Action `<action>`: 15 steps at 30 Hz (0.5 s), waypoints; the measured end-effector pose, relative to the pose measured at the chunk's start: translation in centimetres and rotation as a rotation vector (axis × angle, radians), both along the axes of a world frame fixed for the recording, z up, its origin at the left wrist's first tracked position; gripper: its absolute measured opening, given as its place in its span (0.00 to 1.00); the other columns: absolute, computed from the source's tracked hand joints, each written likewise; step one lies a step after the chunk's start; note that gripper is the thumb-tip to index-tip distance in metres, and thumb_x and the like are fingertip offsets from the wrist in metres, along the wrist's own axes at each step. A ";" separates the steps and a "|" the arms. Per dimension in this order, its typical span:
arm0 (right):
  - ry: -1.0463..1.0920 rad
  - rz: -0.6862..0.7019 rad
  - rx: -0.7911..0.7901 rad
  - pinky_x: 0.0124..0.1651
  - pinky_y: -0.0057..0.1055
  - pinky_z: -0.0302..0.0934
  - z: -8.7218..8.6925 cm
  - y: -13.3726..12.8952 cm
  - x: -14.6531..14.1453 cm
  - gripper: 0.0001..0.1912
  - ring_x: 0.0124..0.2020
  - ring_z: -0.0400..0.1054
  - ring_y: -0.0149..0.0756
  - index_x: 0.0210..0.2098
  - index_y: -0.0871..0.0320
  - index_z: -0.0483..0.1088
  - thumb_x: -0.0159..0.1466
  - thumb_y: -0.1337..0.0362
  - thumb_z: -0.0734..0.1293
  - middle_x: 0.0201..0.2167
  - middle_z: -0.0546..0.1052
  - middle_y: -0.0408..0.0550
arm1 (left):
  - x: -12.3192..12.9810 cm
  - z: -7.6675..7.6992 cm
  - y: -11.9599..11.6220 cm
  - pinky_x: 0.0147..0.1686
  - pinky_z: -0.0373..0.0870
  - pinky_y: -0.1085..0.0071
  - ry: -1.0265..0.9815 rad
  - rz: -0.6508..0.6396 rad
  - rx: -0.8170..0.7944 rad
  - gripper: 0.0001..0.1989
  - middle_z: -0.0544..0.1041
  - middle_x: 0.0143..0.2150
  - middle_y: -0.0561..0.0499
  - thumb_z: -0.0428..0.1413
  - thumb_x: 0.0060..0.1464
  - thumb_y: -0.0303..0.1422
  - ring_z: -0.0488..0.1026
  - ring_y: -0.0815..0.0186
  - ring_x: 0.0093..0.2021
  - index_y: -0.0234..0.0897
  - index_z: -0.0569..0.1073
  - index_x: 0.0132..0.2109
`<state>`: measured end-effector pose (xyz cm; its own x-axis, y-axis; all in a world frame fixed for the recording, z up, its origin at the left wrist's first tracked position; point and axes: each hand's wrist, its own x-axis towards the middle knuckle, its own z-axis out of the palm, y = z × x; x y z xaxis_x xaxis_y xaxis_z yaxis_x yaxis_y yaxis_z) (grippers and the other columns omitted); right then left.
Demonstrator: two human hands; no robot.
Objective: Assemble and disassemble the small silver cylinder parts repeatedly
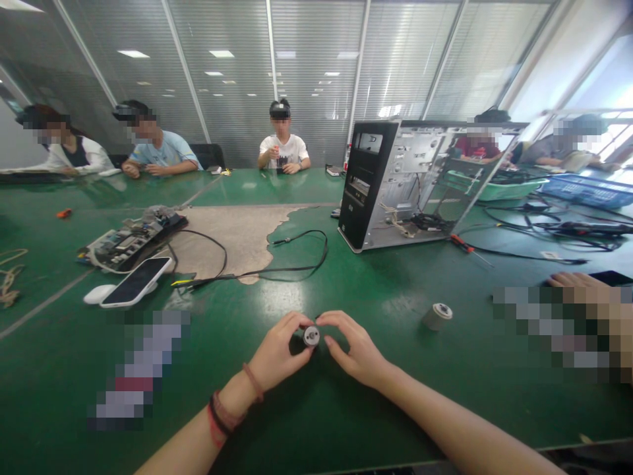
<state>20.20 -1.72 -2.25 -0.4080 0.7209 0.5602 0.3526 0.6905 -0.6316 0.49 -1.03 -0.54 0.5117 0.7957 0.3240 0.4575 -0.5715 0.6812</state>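
Observation:
A small round metal part (pixel 311 336) with a hub and small dark holes on its face is held between the thumb and fingers of my left hand (pixel 281 346). Close on its right side, my right hand (pixel 353 346) curves toward it with thumb and index finger apart and nothing visible between them. To the right of my hands, a metal cylinder (pixel 437 317) with a dark centre on its top stands on the green table (pixel 386 277).
An open computer case (pixel 368 191) stands beyond my hands. Farther left are a phone (pixel 138 282), a circuit assembly (pixel 133 241) and a black cable (pixel 297 267). A screwdriver (pixel 462 244) lies right; another person's hand (pixel 583 290) rests at the right edge. Several people sit across the table.

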 end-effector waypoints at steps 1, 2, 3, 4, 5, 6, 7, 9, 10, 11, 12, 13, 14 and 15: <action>0.005 0.001 0.006 0.52 0.37 0.61 0.0 0.0 -0.1 0.15 0.49 0.65 0.37 0.49 0.54 0.63 0.62 0.71 0.60 0.45 0.71 0.50 | 0.0 0.0 0.1 0.44 0.67 0.68 -0.004 0.008 -0.002 0.12 0.70 0.40 0.50 0.54 0.49 0.24 0.68 0.64 0.42 0.38 0.67 0.43; 0.010 -0.001 0.012 0.52 0.38 0.61 0.0 0.0 -0.2 0.15 0.49 0.65 0.38 0.49 0.54 0.63 0.62 0.70 0.60 0.45 0.71 0.51 | 0.1 -0.1 0.1 0.43 0.67 0.68 -0.007 0.015 -0.003 0.12 0.70 0.40 0.50 0.54 0.49 0.24 0.68 0.64 0.42 0.38 0.67 0.43; 0.012 -0.005 0.017 0.53 0.38 0.60 -0.1 0.0 -0.3 0.15 0.50 0.64 0.38 0.48 0.55 0.64 0.62 0.70 0.61 0.45 0.71 0.51 | 0.1 -0.1 0.2 0.43 0.67 0.68 -0.009 0.019 -0.004 0.12 0.70 0.40 0.50 0.54 0.49 0.24 0.69 0.64 0.42 0.38 0.67 0.43; 0.015 -0.009 0.020 0.53 0.38 0.60 -0.1 0.0 -0.4 0.15 0.50 0.64 0.38 0.48 0.55 0.64 0.62 0.70 0.61 0.45 0.71 0.51 | 0.2 -0.2 0.2 0.43 0.67 0.68 -0.009 0.023 -0.005 0.12 0.70 0.40 0.50 0.54 0.49 0.24 0.69 0.64 0.41 0.38 0.67 0.43; 0.018 -0.012 0.022 0.53 0.38 0.60 -0.1 0.1 -0.5 0.14 0.50 0.64 0.38 0.48 0.55 0.64 0.62 0.70 0.61 0.45 0.71 0.51 | 0.2 -0.2 0.2 0.43 0.67 0.68 -0.008 0.026 -0.005 0.13 0.70 0.40 0.50 0.54 0.49 0.24 0.69 0.64 0.41 0.38 0.67 0.43; 0.020 -0.014 0.021 0.53 0.38 0.60 -0.2 0.1 -0.7 0.14 0.49 0.64 0.38 0.47 0.55 0.64 0.62 0.69 0.61 0.45 0.71 0.51 | 0.3 -0.3 0.2 0.43 0.67 0.68 -0.006 0.028 -0.003 0.13 0.70 0.40 0.49 0.54 0.49 0.24 0.69 0.64 0.41 0.38 0.67 0.43; 0.022 -0.015 0.019 0.53 0.38 0.60 -0.2 0.1 -0.8 0.13 0.49 0.64 0.38 0.47 0.55 0.65 0.62 0.69 0.61 0.45 0.71 0.51 | 0.3 -0.3 0.2 0.43 0.67 0.68 -0.004 0.030 -0.001 0.13 0.70 0.40 0.49 0.54 0.49 0.24 0.69 0.64 0.42 0.38 0.67 0.43; 0.024 -0.017 0.010 0.52 0.38 0.60 -0.1 0.0 -1.0 0.12 0.49 0.65 0.38 0.45 0.55 0.66 0.62 0.69 0.62 0.44 0.71 0.50 | 0.3 -0.3 0.2 0.43 0.67 0.67 -0.003 0.033 0.005 0.12 0.70 0.40 0.49 0.54 0.50 0.24 0.68 0.63 0.42 0.38 0.67 0.43; 0.025 -0.021 0.005 0.52 0.38 0.60 -0.1 0.0 -1.1 0.12 0.49 0.65 0.38 0.45 0.55 0.66 0.61 0.69 0.62 0.44 0.71 0.50 | 0.3 -0.3 0.1 0.43 0.67 0.67 -0.004 0.032 0.008 0.12 0.70 0.40 0.49 0.54 0.50 0.24 0.68 0.63 0.42 0.38 0.67 0.44; 0.026 -0.025 -0.001 0.52 0.38 0.60 -0.1 0.0 -1.1 0.11 0.49 0.65 0.38 0.44 0.55 0.67 0.61 0.69 0.62 0.43 0.71 0.50 | 0.3 -0.3 0.1 0.43 0.67 0.67 -0.005 0.029 0.012 0.12 0.70 0.40 0.49 0.54 0.50 0.24 0.68 0.63 0.42 0.38 0.67 0.43; 0.029 -0.030 -0.006 0.52 0.38 0.60 -0.1 0.0 -1.2 0.11 0.48 0.65 0.38 0.43 0.55 0.67 0.61 0.69 0.62 0.43 0.71 0.50 | 0.3 -0.2 0.0 0.44 0.67 0.67 -0.006 0.026 0.016 0.13 0.70 0.40 0.49 0.54 0.49 0.24 0.68 0.63 0.42 0.38 0.67 0.43; 0.033 -0.034 -0.010 0.52 0.38 0.60 -0.1 0.0 -1.2 0.10 0.48 0.65 0.38 0.43 0.55 0.67 0.61 0.69 0.62 0.43 0.71 0.50 | 0.3 -0.2 0.0 0.44 0.67 0.67 -0.007 0.023 0.021 0.13 0.70 0.40 0.49 0.54 0.49 0.24 0.68 0.63 0.43 0.38 0.67 0.43; 0.038 -0.037 -0.012 0.52 0.38 0.60 -0.2 0.0 -1.2 0.10 0.48 0.65 0.39 0.42 0.54 0.67 0.60 0.69 0.63 0.42 0.71 0.50 | 0.3 -0.1 0.0 0.44 0.68 0.67 -0.005 0.020 0.026 0.13 0.70 0.40 0.49 0.54 0.49 0.24 0.68 0.63 0.43 0.38 0.67 0.43; 0.041 -0.040 -0.013 0.52 0.38 0.61 -0.2 0.1 -1.2 0.10 0.48 0.65 0.39 0.42 0.54 0.67 0.60 0.69 0.63 0.42 0.71 0.50 | 0.3 -0.1 -0.1 0.44 0.68 0.68 -0.003 0.018 0.030 0.13 0.70 0.40 0.49 0.54 0.49 0.24 0.68 0.63 0.43 0.38 0.67 0.43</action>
